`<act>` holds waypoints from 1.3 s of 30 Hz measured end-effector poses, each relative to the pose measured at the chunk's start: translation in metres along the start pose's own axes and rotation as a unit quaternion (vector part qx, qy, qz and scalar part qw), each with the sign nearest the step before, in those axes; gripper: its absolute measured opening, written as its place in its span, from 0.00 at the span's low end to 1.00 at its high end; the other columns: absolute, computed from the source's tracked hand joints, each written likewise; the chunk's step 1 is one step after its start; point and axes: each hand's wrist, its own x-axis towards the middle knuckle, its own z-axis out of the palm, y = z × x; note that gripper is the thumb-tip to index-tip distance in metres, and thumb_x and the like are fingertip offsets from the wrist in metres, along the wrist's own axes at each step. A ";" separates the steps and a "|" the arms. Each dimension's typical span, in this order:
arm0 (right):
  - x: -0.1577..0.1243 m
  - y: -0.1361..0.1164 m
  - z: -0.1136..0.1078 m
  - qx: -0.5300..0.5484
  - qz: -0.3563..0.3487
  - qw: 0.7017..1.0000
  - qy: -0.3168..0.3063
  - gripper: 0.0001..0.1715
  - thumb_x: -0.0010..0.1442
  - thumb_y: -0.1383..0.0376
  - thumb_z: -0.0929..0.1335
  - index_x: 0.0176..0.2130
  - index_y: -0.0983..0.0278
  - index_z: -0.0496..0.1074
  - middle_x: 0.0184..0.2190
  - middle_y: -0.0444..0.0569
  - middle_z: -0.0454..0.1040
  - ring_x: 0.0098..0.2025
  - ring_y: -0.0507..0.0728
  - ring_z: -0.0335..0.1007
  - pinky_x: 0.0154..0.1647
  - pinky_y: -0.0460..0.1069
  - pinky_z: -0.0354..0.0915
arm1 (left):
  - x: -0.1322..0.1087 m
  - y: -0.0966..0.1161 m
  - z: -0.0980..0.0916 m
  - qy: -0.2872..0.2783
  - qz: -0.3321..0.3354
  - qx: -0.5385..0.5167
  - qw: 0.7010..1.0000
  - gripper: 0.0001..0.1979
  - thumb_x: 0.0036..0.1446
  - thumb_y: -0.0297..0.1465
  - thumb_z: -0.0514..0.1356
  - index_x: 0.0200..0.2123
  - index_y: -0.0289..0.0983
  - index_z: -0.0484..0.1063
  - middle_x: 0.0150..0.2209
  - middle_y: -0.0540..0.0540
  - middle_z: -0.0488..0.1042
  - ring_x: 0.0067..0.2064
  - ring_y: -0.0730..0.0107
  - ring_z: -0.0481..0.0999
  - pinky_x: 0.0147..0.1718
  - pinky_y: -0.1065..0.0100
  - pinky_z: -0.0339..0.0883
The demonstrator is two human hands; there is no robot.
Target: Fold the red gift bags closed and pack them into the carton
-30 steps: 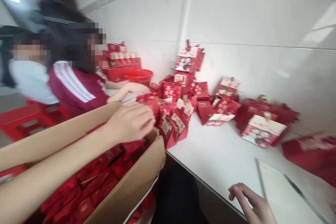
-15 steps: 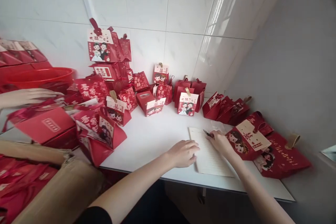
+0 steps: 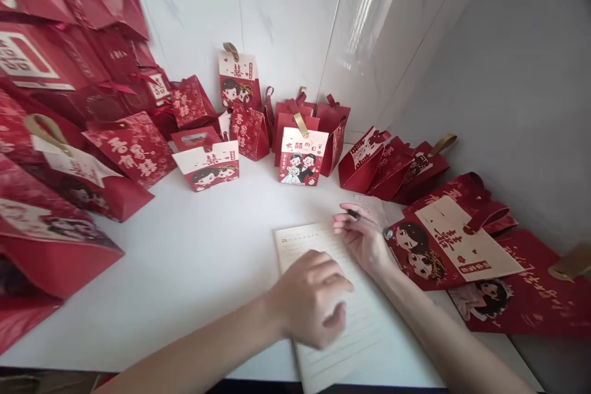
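A lined notebook page [image 3: 364, 332] lies on the white table [image 3: 194, 271] in front of me. My left hand [image 3: 311, 298] rests on its left side, fingers loosely curled and slightly blurred, holding nothing. At the page's upper right corner, my right hand [image 3: 364, 237] grips a dark pen [image 3: 353, 213]. A flat red gift bag [image 3: 455, 246] with a cartoon couple lies just right of that hand.
Many red gift boxes and bags crowd the table: a big pile at the left [image 3: 69, 154], a small upright box [image 3: 300, 157] at the back middle, more along the right wall [image 3: 392, 163]. White tiled walls meet in the corner behind.
The view has swung right and closer to the table; the cardboard box and the other people are out of sight. My left hand has moved onto the page and my right hand has shifted slightly.
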 end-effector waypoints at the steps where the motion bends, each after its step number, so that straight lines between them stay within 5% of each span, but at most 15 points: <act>1: 0.000 0.003 0.002 0.012 0.027 1.000 -0.001 0.14 0.48 0.62 0.71 0.36 0.62 0.68 0.32 0.49 0.76 0.31 0.55 0.72 0.34 0.50 0.68 | 0.003 0.004 0.005 -0.005 0.009 -0.012 1.000 0.11 0.49 0.29 0.53 0.36 0.33 0.71 0.34 0.43 0.75 0.37 0.65 0.71 0.40 0.62 0.67; 4: 0.003 0.008 0.006 -0.035 0.020 0.999 -0.003 0.13 0.51 0.59 0.72 0.36 0.62 0.69 0.30 0.47 0.75 0.27 0.52 0.70 0.30 0.47 0.66 | 0.003 0.007 0.018 -0.006 -0.008 -0.027 1.000 0.07 0.51 0.27 0.54 0.32 0.35 0.71 0.38 0.44 0.76 0.41 0.65 0.73 0.51 0.59 0.64; 7: 0.004 0.009 0.008 -0.161 -0.039 0.986 0.021 0.15 0.55 0.56 0.70 0.37 0.65 0.72 0.21 0.42 0.67 0.20 0.49 0.60 0.22 0.45 0.59 | -0.003 0.005 0.020 0.016 -0.033 -0.020 0.999 0.07 0.52 0.24 0.53 0.30 0.35 0.71 0.36 0.46 0.77 0.39 0.66 0.74 0.53 0.58 0.64; 14: 0.003 0.007 0.006 -0.325 -0.079 0.939 0.084 0.12 0.55 0.58 0.69 0.33 0.64 0.66 0.22 0.41 0.64 0.22 0.49 0.57 0.22 0.44 0.55 | -0.008 0.009 0.008 -0.054 -0.093 0.075 0.991 0.15 0.53 0.26 0.53 0.44 0.32 0.71 0.51 0.39 0.72 0.56 0.53 0.68 0.57 0.52 0.63; 20: 0.002 0.009 0.007 -0.339 -0.090 0.935 0.054 0.20 0.56 0.62 0.66 0.20 0.63 0.54 0.16 0.38 0.55 0.21 0.48 0.50 0.22 0.44 0.53 | -0.010 0.009 0.012 -0.115 -0.128 0.095 0.980 0.17 0.50 0.30 0.54 0.44 0.34 0.70 0.54 0.35 0.68 0.62 0.45 0.59 0.57 0.48 0.63; 39: 0.002 0.010 0.010 -0.431 -0.049 0.899 0.058 0.16 0.51 0.63 0.64 0.18 0.63 0.55 0.15 0.38 0.54 0.19 0.47 0.48 0.19 0.42 0.49 | -0.013 0.011 0.016 -0.117 -0.136 0.102 0.978 0.17 0.49 0.30 0.56 0.45 0.34 0.69 0.54 0.35 0.66 0.62 0.43 0.57 0.57 0.48 0.61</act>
